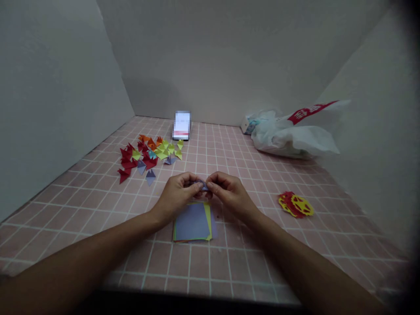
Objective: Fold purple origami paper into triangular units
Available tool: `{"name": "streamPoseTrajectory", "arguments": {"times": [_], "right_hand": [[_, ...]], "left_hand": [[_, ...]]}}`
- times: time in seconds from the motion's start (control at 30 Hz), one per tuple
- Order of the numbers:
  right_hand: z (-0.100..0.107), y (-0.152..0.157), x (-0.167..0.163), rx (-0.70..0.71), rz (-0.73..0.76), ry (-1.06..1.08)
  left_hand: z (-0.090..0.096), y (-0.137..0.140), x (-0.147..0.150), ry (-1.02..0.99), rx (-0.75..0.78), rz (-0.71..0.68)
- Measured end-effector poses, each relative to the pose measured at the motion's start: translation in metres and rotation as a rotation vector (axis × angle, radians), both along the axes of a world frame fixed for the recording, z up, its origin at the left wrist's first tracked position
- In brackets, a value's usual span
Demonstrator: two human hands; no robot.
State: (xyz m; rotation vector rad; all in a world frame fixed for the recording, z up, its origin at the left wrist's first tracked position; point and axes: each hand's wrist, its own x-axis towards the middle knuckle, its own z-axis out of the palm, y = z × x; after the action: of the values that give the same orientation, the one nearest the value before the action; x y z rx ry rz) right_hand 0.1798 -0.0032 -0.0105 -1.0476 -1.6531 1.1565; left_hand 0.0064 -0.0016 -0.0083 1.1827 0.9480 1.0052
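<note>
Between the fingertips of both hands is a small folded piece of lavender paper point(204, 187), mostly hidden by the fingers. My left hand point(181, 189) pinches it from the left, thumb on top. From the right, my right hand point(227, 188) pinches it too, its thumb close to the left one. Just below the hands lies a stack of square coloured paper point(193, 222), a lavender sheet on top and yellow and green edges showing. Left of the hands rests a folded lavender paper figure point(150, 176).
Several folded figures in red point(124, 175), orange and yellow-green point(162, 152) lie at the left. A lit phone point(181, 125) leans at the back. A white plastic bag point(282, 138) and a small box point(245, 125) stand back right. Yellow and red cut-outs point(301, 205) lie right.
</note>
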Motion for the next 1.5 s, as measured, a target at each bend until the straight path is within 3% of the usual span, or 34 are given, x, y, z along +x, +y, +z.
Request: {"name": "streamPoseTrajectory", "arguments": {"times": [0.23,0.47,0.77,1.07,1.5], "right_hand": [[-0.001,0.000,0.000,-0.080,0.020,0.108],[-0.001,-0.002,-0.001,-0.012,-0.026,0.022],[-0.002,-0.001,-0.002,-0.062,0.028,0.183],[-0.002,-0.003,-0.005,-0.102,-0.057,0.240],[-0.010,-0.001,-0.007,-0.155,-0.016,0.360]], "left_hand": [[0.002,-0.001,-0.002,0.057,0.062,0.004],[-0.001,-0.001,-0.002,0.090,0.110,0.007],[0.004,0.000,-0.002,0.031,0.009,0.068],[0.003,0.001,-0.002,0.017,0.023,0.024],[-0.002,-0.003,0.001,-0.175,-0.060,0.053]]}}
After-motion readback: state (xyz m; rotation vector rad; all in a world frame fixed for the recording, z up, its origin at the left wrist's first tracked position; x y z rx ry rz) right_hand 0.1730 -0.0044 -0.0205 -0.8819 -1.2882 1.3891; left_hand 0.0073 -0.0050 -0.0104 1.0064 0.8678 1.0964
